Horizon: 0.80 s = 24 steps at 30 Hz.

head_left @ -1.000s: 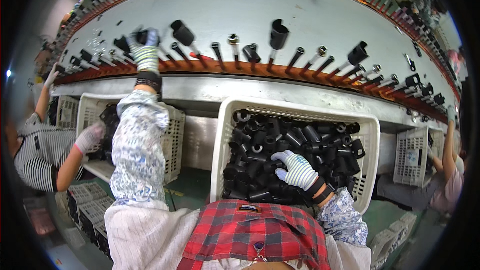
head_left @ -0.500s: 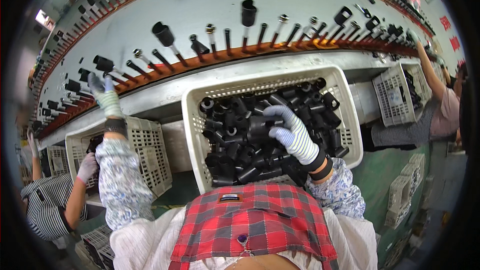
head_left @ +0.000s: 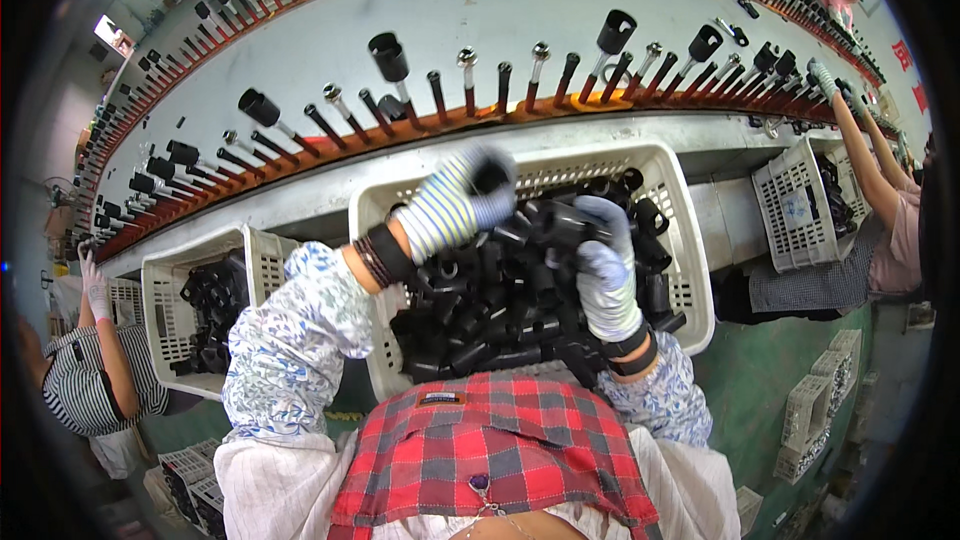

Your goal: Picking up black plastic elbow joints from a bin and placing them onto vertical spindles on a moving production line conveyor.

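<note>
Both my hands wear striped gloves with grey fingertips. My left hand (head_left: 455, 200), smeared by motion, is over the far left part of a white crate (head_left: 695, 270); its fingers curl round a dark, round-ended sleeve (head_left: 490, 176). Above the crate's contents, my right hand (head_left: 608, 265) is closed on a wide black plastic sleeve (head_left: 558, 224), thumb and fingers at its right end. Loose black sleeves (head_left: 500, 325) of several sizes fill the crate below. Just beyond it, a curved rail (head_left: 470, 123) bears upright rods, some topped with black sleeves and some with shiny metal ends.
A pale bench (head_left: 330, 50) lies inside the curved rail. Other crates of black parts stand at the left (head_left: 200, 310) and right (head_left: 800, 205). Co-workers sit at both sides: one in stripes (head_left: 100, 380), one in pink (head_left: 890, 250), hands raised toward the rail.
My left hand has swung from the rail at the left to over the crate. My right hand keeps its black sleeve, shifted slightly right. The rods have travelled rightward.
</note>
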### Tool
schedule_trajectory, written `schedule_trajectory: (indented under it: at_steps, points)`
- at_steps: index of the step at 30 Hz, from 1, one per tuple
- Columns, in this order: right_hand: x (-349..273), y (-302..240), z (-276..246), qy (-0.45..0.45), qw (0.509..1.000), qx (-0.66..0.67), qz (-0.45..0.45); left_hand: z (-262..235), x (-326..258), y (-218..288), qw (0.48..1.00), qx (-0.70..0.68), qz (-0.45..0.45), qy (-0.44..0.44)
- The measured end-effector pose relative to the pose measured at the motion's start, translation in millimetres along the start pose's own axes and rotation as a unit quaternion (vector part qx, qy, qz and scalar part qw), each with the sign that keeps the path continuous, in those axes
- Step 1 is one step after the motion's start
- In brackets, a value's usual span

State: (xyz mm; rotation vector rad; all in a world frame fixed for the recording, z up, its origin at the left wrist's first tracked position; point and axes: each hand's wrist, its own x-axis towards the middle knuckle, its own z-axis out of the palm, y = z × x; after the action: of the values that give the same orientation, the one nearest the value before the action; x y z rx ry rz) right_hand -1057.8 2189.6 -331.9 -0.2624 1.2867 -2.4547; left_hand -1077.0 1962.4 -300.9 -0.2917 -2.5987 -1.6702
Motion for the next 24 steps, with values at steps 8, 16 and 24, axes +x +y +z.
schedule_trajectory:
  at_steps: [8,16,24]
  points:
    - [24,-8,-79,0.056,0.997,-0.036,0.05,-55,143,-139,0.901,-0.053,0.068,0.424]
    - [80,-58,-112,0.189,0.965,-0.183,0.021,-58,129,-151,0.905,-0.116,0.142,0.383]
    - [234,-90,-88,0.104,0.799,-0.523,-0.279,-121,106,-184,0.879,-0.088,0.144,0.445]
